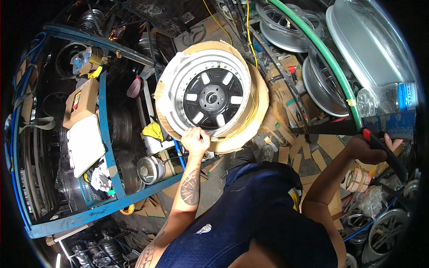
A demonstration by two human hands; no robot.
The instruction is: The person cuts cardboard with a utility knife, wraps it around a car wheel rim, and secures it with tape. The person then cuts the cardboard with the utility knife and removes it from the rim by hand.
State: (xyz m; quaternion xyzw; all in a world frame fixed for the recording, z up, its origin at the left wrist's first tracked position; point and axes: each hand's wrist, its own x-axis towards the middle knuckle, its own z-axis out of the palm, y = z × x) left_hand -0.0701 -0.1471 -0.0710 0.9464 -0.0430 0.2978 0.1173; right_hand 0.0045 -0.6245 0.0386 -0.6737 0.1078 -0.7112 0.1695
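A car wheel rim [212, 95] with a black face and a polished silver lip stands before me, face up, with corrugated cardboard [258, 114] wrapped around it. My left hand [195, 140] is closed on the near edge of the rim and its cardboard. To the right, my right hand [368, 150] is at the blue metal shelf beam, around the black handle [385, 152] of a tool with a red part; what the tool is I cannot tell. A green braided hose [330, 58] runs down to that spot.
On the left a blue metal rack [110, 157] holds a cardboard box [81, 102] and wheels. Silver rims [372, 43] and a plastic water bottle [385, 97] lie at right. Cardboard pieces [330, 145] litter the floor. A yellow cord [249, 37] hangs beyond the rim.
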